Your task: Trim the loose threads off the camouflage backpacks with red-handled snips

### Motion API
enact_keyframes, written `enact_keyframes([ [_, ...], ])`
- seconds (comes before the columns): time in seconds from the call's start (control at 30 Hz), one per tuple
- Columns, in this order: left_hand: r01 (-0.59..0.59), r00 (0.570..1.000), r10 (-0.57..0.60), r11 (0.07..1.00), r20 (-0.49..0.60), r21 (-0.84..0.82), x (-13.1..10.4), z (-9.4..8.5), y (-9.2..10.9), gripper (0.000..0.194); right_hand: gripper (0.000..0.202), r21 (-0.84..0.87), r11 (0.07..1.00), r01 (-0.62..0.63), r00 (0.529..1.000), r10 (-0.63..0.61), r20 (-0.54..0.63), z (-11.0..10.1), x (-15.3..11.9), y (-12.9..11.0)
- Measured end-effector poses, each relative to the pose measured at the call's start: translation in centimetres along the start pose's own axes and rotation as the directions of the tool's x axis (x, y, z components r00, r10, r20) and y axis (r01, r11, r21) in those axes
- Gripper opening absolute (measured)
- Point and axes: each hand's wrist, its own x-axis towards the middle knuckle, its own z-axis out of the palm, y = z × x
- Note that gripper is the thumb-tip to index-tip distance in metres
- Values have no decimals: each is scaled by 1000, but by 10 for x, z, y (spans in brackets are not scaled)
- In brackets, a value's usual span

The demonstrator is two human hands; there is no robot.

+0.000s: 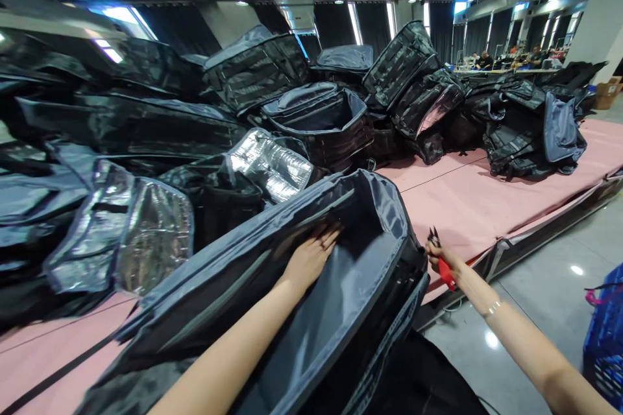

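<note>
Pink covering lies over a long work surface point(442, 201) that stretches ahead through a wide workshop with a dark ceiling. Nearest, at its near edge and seeming to overhang it, is a large black bag point(350, 305), its mouth open upward on a grey-blue lining point(377, 243). The person's left hand point(310, 259) reaches inside, laid against the inner wall, fingers stretched out and apparently clasping nothing. The right hand point(444, 256) is just beyond the bag's right side, fingers curled around small dark snips point(434, 237), pointed tips up, something red below.

Those tips are so near the fabric that a careless swing could nick it. A tug from inside might also drag the soft bag off the near edge. Its long axis runs away from the person, slanting right, the rounded end pointing outward along the surface.

Off the near edge, to the right, a blue crate point(603, 343) stands on the grey floor point(549, 279). Past the bag on the left lie silvery foil panels point(156, 233); behind, open bags point(316, 120) heap toward the far edge. Another bag point(525, 126) slumps farther right. Distant people point(484, 61) sit near dark curtains point(440, 26).
</note>
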Motion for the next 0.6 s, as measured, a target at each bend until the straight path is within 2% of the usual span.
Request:
enact_keyframes([
  [0.1,-18,1000,18,999,11,35,5,3,-6,51,34,23,999,-39,999,40,-27,-22,-38,32],
  [0.17,-63,998,63,997,18,44,11,5,-3,50,47,112,991,-76,992,86,-90,-27,-65,61],
  [0.23,-99,995,98,994,13,55,15,6,2,50,49,167,983,-80,975,112,-193,-22,-86,89],
  [0.33,-137,990,138,988,-10,77,15,2,7,48,49,111,994,2,958,29,-284,-7,-103,109],
  [0.4,-171,984,175,981,-28,93,12,-3,7,45,47,40,998,58,952,-43,-302,0,-106,102],
  [0.47,-211,975,217,971,-47,110,9,-9,4,42,45,-39,990,133,938,-139,-316,0,-103,80],
  [0.6,-288,947,305,946,-103,151,-3,-22,4,42,45,-295,897,331,848,-419,-325,1,-84,7],
])
